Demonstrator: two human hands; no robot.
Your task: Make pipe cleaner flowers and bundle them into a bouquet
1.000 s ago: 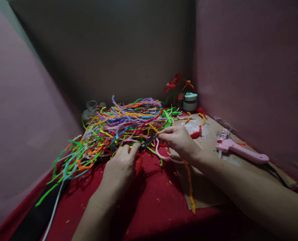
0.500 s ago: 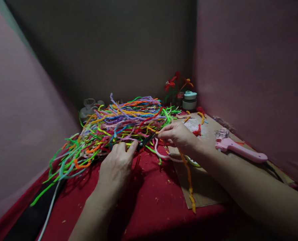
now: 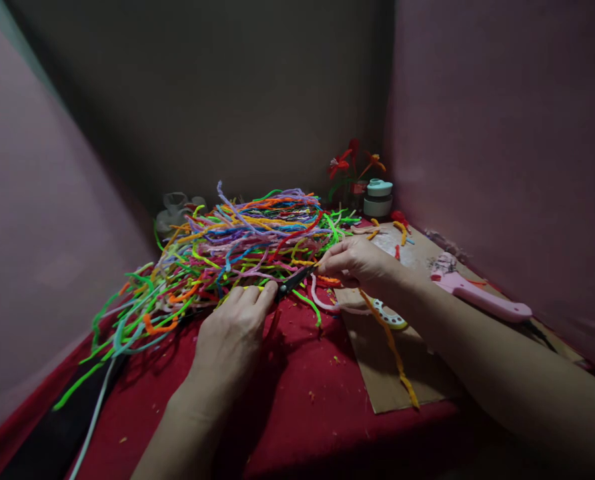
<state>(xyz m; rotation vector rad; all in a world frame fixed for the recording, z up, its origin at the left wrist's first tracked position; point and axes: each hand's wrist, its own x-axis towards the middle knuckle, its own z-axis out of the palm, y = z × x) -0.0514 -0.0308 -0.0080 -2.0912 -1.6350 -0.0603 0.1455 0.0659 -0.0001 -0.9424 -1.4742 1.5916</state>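
Observation:
My left hand [image 3: 240, 317] is closed around the handles of a pair of scissors [image 3: 291, 283], whose dark blades point up and right. The blade tips reach the fingertips of my right hand [image 3: 350, 260]. That hand is pinched on an orange-yellow pipe cleaner [image 3: 393, 347], whose long end hangs down below the palm over the cardboard. A short bit of it shows at the fingertips beside the blades. Just behind both hands lies a big heap of pipe cleaners [image 3: 257, 230] in many colours. A pale pink pipe cleaner [image 3: 322, 305] curves below the scissors.
A cardboard sheet [image 3: 382, 383] lies on the red cloth [image 3: 297, 427]. On its right rests a pink glue gun [image 3: 487, 300]; a white-and-yellow holed piece [image 3: 391, 315] lies under my right forearm. Behind stand a mint-lidded jar [image 3: 378, 197] and red and orange flowers [image 3: 341, 163].
The hanging end of the orange-yellow pipe cleaner has swung right, uncovering more of the holed piece. My right hand has shifted slightly; the scissors stay at its fingertips.

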